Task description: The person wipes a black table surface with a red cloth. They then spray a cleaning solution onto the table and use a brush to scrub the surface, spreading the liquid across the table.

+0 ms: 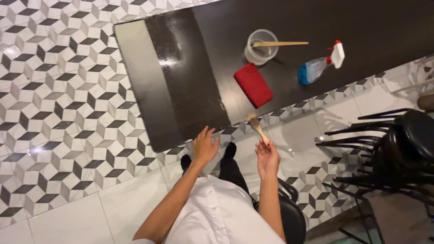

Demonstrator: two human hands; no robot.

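Right hand [267,158] pinches the wooden handle of a small paintbrush [257,126] between fingertips, bristles touching the table's [361,22] near edge, just beside the red cloth [253,84]. Left hand [205,145] rests at that same near edge, fingers spread, touching the glossy wet-looking strip [190,77]. Farther along the tabletop stand 1 clear plastic cup [261,46] with a stick [280,44] laid across it and 1 blue spray bottle [318,68].

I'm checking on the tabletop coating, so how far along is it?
Done: a glossy wet band crosses the black table near its end. In hand: the right hand holds a small brush at the table's edge; the left hand rests there. Left: the dull strip at the end and the matte surface around the red cloth.
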